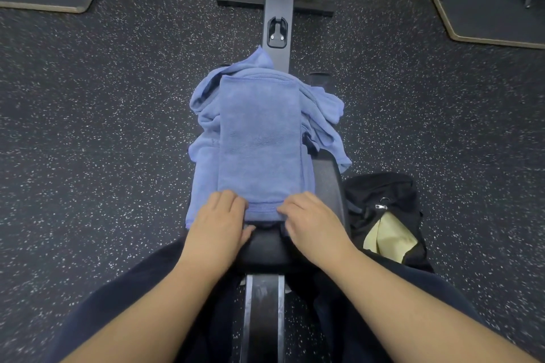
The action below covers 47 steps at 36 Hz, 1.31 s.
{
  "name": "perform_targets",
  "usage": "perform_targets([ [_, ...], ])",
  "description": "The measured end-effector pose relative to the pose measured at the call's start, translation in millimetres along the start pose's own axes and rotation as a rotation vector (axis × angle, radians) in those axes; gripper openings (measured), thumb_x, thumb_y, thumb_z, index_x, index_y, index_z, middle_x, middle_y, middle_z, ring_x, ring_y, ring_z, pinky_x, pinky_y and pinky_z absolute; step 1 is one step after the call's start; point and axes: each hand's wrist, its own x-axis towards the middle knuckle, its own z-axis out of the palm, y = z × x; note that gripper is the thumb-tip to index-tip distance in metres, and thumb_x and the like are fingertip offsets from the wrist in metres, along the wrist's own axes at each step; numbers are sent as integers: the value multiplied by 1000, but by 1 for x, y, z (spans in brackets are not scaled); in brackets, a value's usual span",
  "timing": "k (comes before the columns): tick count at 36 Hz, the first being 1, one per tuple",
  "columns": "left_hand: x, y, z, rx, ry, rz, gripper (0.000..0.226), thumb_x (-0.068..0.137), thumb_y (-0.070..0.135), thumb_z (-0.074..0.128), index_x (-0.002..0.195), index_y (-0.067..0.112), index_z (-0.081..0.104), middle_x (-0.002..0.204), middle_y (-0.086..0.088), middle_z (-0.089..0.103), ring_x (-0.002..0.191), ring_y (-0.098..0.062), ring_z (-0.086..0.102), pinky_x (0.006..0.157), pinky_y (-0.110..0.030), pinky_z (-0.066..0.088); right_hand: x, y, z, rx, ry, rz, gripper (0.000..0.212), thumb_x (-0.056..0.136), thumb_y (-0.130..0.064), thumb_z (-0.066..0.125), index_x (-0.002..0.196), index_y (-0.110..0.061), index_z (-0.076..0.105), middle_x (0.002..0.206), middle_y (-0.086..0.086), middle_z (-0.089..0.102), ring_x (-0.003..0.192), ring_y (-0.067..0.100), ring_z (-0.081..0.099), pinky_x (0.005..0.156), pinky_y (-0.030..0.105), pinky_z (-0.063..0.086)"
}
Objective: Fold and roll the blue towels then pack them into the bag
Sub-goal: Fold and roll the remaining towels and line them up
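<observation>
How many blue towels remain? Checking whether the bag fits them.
At least 2: a folded towel under both hands, atop a crumpled heap that may hide more.

Blue towels [259, 138] atop probable bench [326, 183].

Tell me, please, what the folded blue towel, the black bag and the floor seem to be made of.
Folded blue towel: soft matte terry or microfibre, judging by its fuzzy nap and stitched hems. Black bag: thin woven synthetic fabric, probably nylon, since it slumps in wrinkles and has a metal zipper pull; a pale yellow cloth shows inside. Floor: likely rubber gym flooring, matte black with white flecks.
</observation>
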Motion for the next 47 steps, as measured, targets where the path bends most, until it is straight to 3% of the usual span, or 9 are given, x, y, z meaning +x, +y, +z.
perform_targets([
  [2, 1, 1, 1, 43, 35, 2, 28, 61, 22, 78, 80, 12, 61, 81, -5, 55, 77, -23, 41, 60, -34, 42, -1, -4, -1, -1, -14, 22, 27, 79, -18, 42, 79, -8, 67, 81, 2, 61, 75, 24, 56, 61, 30, 54],
  [4, 3, 0, 1, 71, 83, 27, 15, 72, 24, 55, 79, 11, 61, 78, -6, 54, 74, -24, 43, 56, -36, 43, -1, -7, -3, -22, -33, 42, 22, 80, -23, 49, 81, -8, 66, 82, 2, 60, 77, 24, 56, 64, 31, 54],
  [6, 3, 0, 1, 106, 89, 57, 25, 74, 24, 40, 79, 11, 61, 77, -7, 54, 71, -26, 47, 57, -36, 40, -1, -7, -1, -92, -45, 26, 15, 72, -20, 68, 82, -9, 63, 83, 3, 59, 77, 24, 57, 66, 31, 53],
  [9, 3, 1, 1, 180, 76, 85, 27, 73, 20, 38, 81, 10, 62, 77, -8, 54, 69, -29, 50, 60, -36, 35, -1, -7, 4, -164, -56, 23, 34, 57, -11, 84, 83, -10, 62, 84, 4, 58, 74, 24, 57, 66, 30, 50],
  [18, 9, -4, 2, 207, 158, 72, 27, 78, 20, 41, 86, 14, 65, 81, -4, 58, 80, -25, 42, 69, -36, 27, 3, 2, 6, -179, 56, -6, 33, 59, 4, 81, 86, -7, 64, 82, 6, 61, 70, 28, 56, 71, 29, 38],
  [25, 15, -17, 4, 55, 122, -5, 30, 88, 27, 37, 87, 19, 66, 83, 0, 59, 87, -21, 41, 72, -36, 22, 10, 5, 1, -211, -4, 54, 49, 47, 5, 82, 89, -13, 64, 77, -2, 61, 73, 26, 58, 66, 31, 25],
  [33, 22, -20, 5, 28, 123, -39, 32, 88, 30, 37, 83, 19, 67, 80, 2, 60, 88, -19, 38, 71, -34, 19, 19, 6, 6, -186, 66, 90, 19, 73, -5, 60, 90, -12, 61, 75, -1, 61, 72, 26, 56, 72, 30, 24],
  [40, 28, -20, 1, -113, 30, -125, 23, 92, 37, 28, 96, 31, 50, 83, 6, 62, 88, -17, 34, 71, -29, 9, 25, 3, 4, -44, -86, 190, 17, 84, 7, 55, 94, -7, 57, 85, 9, 57, 82, 26, 44, 77, 33, 27],
  [47, 32, -23, 4, -55, 62, -124, 22, 92, 40, 32, 89, 30, 51, 71, 8, 55, 83, -21, 38, 71, -33, 17, 28, 2, 7, -77, 13, 197, 25, 72, 13, 66, 89, -6, 61, 87, 12, 58, 82, 30, 52, 69, 43, 48],
])
